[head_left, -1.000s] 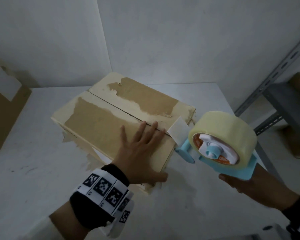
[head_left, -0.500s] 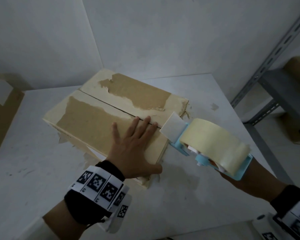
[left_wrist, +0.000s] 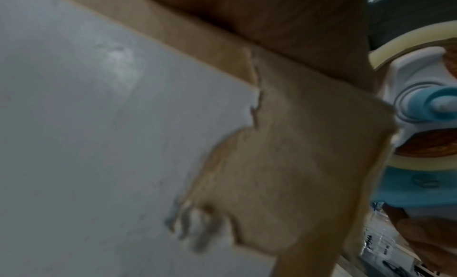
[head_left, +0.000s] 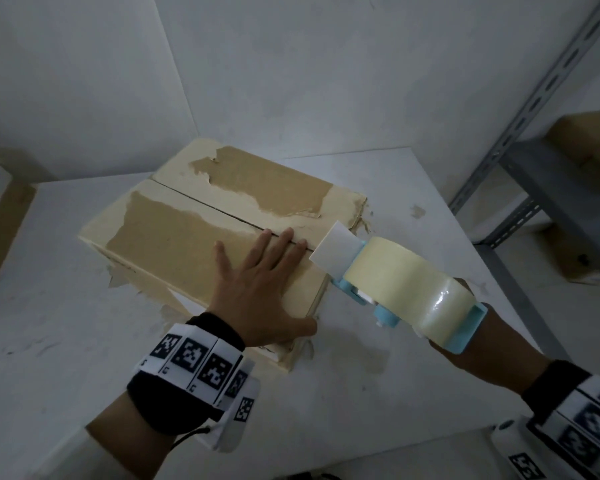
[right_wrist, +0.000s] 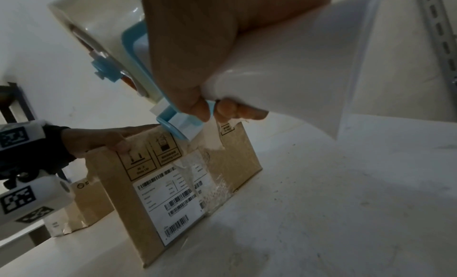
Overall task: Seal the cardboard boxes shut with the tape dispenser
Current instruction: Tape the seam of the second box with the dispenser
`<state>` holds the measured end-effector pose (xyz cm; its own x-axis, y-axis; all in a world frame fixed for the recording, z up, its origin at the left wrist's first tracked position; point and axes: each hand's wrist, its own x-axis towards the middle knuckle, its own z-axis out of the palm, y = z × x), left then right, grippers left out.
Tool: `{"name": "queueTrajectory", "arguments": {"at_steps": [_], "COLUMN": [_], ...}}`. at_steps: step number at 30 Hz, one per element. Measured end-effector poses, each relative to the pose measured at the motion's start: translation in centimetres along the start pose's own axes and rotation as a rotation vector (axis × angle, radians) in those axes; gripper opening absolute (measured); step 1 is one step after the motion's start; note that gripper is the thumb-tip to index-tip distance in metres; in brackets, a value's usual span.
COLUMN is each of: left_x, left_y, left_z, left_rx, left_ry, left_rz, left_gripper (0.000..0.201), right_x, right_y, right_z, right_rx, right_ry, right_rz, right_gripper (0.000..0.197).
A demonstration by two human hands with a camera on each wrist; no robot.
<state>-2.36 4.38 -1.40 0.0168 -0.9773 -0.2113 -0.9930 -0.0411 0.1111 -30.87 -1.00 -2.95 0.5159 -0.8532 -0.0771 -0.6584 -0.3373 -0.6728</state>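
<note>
A cardboard box (head_left: pixel 194 233) with torn paper on its closed flaps lies on the white table (head_left: pixel 378 393). My left hand (head_left: pixel 257 285) presses flat on the near flap, fingertips at the centre seam, thumb over the box's right edge. My right hand (right_wrist: pixel 205 66) grips a blue tape dispenser (head_left: pixel 409 289) carrying a large roll of clear tape. The dispenser's white front plate (head_left: pixel 336 247) sits at the box's right end, by the seam. In the right wrist view the dispenser's nose (right_wrist: pixel 180 125) meets the top edge of the labelled box side (right_wrist: pixel 173 183).
A grey metal shelf rack (head_left: pixel 534 188) with boxes stands at the right. Another cardboard box (head_left: pixel 0 216) sits at the far left of the table. White walls close off the back.
My right hand has brought the dispenser down and left, from hovering near the box's corner to its front plate at the box's right end. The left hand stays flat on the flap.
</note>
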Motion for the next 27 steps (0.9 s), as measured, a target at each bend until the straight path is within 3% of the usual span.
{"name": "queueTrajectory", "arguments": {"at_steps": [3,8,12,17,18,22,23,26,27], "left_x": [0.1,0.3,0.3,0.9,1.0,1.1,1.2,1.0,1.0], "left_y": [-0.2,-0.6,-0.6,-2.1,-2.5,-2.5,-2.6,-2.6,-2.6], "left_z": [-0.1,-0.1,0.0,-0.6,-0.7,-0.9,-0.9,-1.0,-1.1], "left_rx": [0.006,0.014,0.024,0.028,0.028,0.046,0.05,0.049,0.053], "left_ry": [-0.006,-0.01,-0.007,-0.016,-0.017,-0.04,-0.035,-0.04,-0.049], "left_rz": [0.003,0.008,0.016,-0.03,-0.035,-0.023,-0.024,-0.025,-0.02], "left_gripper": [0.117,0.116,0.116,0.117,0.116,0.116,0.116,0.113,0.111], "right_x": [0.0,0.2,0.3,-2.6,-3.3,-3.1,-2.2,0.1,0.6], "right_y": [-0.5,-1.1,-0.5,2.6,2.8,3.5,3.2,2.2,2.1], "right_z": [0.1,0.0,0.5,0.9,1.0,1.5,1.5,1.6,2.0], "right_rx": [-0.088,-0.118,-0.045,0.059,0.095,0.157,0.155,0.09,0.08], "right_ry": [-0.013,-0.061,-0.024,-0.177,-0.152,0.019,0.045,0.126,0.147], "right_rz": [0.028,0.019,0.026,0.17,0.195,0.251,0.234,0.22,0.231], "right_gripper": [0.041,0.053,0.051,0.038,0.041,0.094,0.092,0.056,0.054]}}
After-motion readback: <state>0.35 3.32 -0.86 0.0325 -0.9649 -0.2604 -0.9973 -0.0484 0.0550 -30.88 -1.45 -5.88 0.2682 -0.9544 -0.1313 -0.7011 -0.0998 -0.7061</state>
